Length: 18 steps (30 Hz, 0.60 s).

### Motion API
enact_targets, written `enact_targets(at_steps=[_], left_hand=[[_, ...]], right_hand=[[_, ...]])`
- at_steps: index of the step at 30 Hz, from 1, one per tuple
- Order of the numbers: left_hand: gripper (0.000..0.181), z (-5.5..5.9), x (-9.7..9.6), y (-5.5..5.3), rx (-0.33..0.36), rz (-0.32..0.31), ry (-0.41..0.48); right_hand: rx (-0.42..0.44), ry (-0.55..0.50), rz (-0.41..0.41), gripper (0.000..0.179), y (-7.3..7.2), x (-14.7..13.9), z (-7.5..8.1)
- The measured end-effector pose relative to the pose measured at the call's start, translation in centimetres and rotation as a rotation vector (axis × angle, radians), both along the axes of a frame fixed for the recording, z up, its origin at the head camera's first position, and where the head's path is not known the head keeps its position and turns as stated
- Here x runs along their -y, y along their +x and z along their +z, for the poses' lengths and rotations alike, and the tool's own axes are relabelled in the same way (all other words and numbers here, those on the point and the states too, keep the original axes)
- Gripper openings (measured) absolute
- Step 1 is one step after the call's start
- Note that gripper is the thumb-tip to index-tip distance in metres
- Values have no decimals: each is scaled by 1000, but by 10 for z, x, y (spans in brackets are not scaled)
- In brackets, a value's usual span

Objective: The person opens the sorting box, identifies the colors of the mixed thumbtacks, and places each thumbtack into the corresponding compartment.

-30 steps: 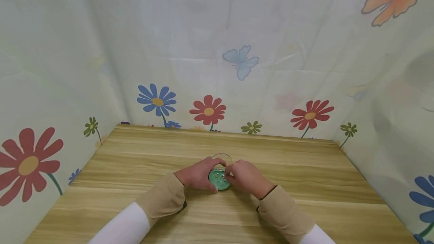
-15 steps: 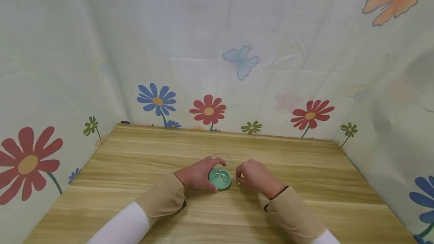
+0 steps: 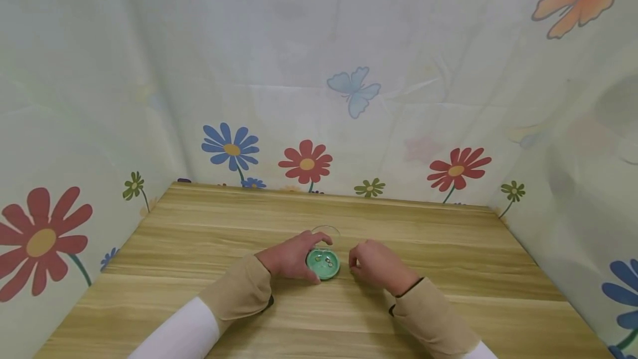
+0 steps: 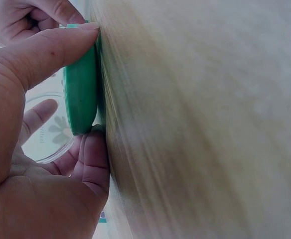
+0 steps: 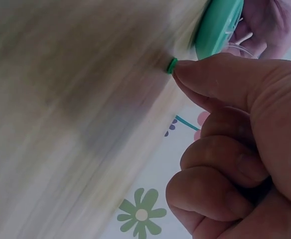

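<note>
Our right hand (image 3: 381, 266) has moved from the round green case (image 4: 80, 99) to just right of it. Its thumb and forefinger pinch a small green disc (image 5: 172, 65) low over the wooden tabletop (image 3: 224, 212); whether it touches, we cannot tell. Our left hand (image 3: 293, 257) curls round the case on the table, thumb at the near side, presumably steadying it; the clear lid (image 3: 327, 232) is tipped back, leaving the small pieces (image 3: 329, 262) inside reachable.

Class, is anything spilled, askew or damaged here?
Nothing stands out. The green case sits flat on the table, its lid open, held by the left hand; the small green piece outside it is pinched by the right hand.
</note>
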<state>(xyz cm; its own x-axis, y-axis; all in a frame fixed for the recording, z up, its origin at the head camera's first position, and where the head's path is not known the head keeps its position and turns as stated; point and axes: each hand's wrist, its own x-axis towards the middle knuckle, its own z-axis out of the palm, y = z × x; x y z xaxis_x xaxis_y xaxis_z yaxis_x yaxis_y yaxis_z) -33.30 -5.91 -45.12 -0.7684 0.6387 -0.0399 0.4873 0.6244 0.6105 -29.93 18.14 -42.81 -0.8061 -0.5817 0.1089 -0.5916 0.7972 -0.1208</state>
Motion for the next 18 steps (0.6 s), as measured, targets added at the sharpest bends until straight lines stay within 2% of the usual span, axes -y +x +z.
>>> enact_targets(at_steps=[7,18], left_hand=[[79,2,0,1,-10,-3,3],[78,7,0,5,-11,-8,8]], right_hand=[[-19,-2,-26,13,2,3,-2],[-73,1,-14,13,3,3,-5]])
